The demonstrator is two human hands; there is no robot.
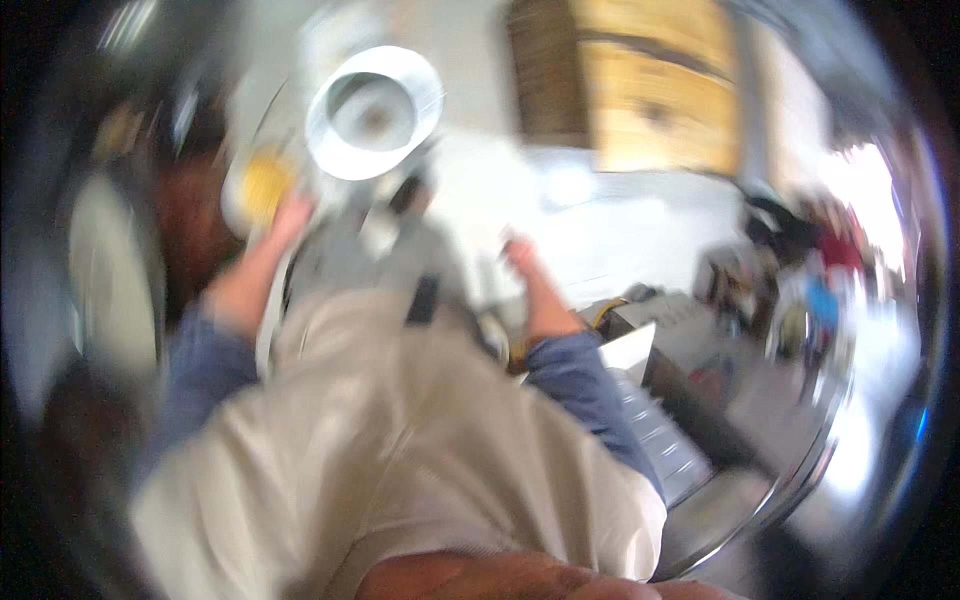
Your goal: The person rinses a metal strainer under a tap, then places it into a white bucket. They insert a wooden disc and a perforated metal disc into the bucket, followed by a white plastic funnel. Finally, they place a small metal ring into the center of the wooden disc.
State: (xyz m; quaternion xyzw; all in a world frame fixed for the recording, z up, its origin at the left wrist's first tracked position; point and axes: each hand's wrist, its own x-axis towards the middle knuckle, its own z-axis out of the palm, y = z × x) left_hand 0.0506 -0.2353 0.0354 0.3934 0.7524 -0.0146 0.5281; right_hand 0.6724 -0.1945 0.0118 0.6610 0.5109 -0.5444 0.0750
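Observation:
Motion smears much of the view. My left hand is at the side of a round white bowl with yellow contents, and seems closed on its edge; the fingertips are blurred. My right hand is held out over a pale surface, apart from the bowl. Its fingers are too smeared to read, and no object shows clearly in it. Ahead, beyond the left hand, stands a wide round white container with a greyish inside.
Brown-and-yellow boxes stand at the far right of centre. Grey cartons and a ridged grey tray lie beside my right arm. Mixed items crowd the right. A beige apron covers my front.

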